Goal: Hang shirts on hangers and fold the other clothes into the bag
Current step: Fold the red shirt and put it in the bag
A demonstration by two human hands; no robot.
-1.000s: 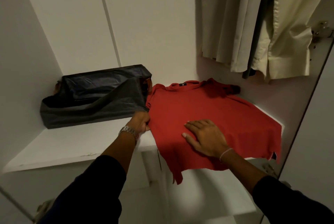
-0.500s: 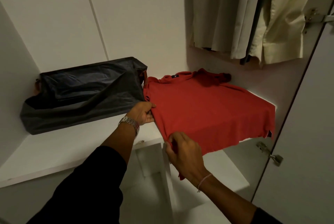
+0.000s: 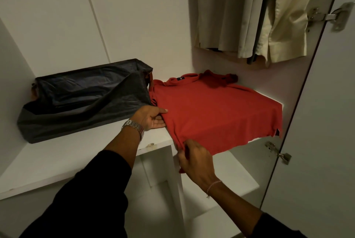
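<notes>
right hand [image 3: 194,156]: nearest the camera; it pinched the red shirt's front corner where the hem overhung the shelf, probably to lift that corner for a fold; a thin bracelet sat at the wrist
left hand [image 3: 151,117]: thumb on top and fingers under the shirt's left edge, holding it; likely steadying the cloth so both hands could turn it together; a metal watch [image 3: 134,125] with linked band on the wrist
red shirt [image 3: 217,111]: lay flat on the shelf, collar toward the back wall; soft matte knit, limp at the hanging hem
shelf [image 3: 63,153]: white, smooth, hard-edged; chipped at the front lip
bag [image 3: 82,99]: dark, thin, creased fabric, mouth slumped open just beside the shirt's collar end; handy to receive the fold
hanging garments [image 3: 249,11]: pale, crisp woven cloth, above and behind
</notes>
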